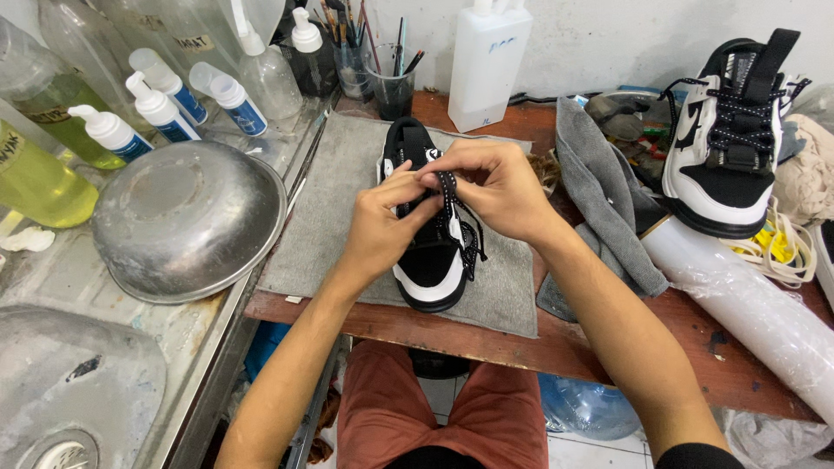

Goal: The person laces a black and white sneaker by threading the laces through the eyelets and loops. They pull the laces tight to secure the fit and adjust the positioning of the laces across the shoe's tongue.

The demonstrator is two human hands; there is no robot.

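I am lacing the black and white sneaker (427, 252), which lies on the grey mat (334, 208) in the middle of the wooden bench (556, 347). My left hand (382, 227) steadies its near left side, fingers pinched shut on the speckled black lace (449, 198); my right hand (499, 187) pinches the same lace from the far right. Next, I judge, comes threading an eyelet, needing a fine tip grip. The sneaker's long axis runs near to far, toe nearest me
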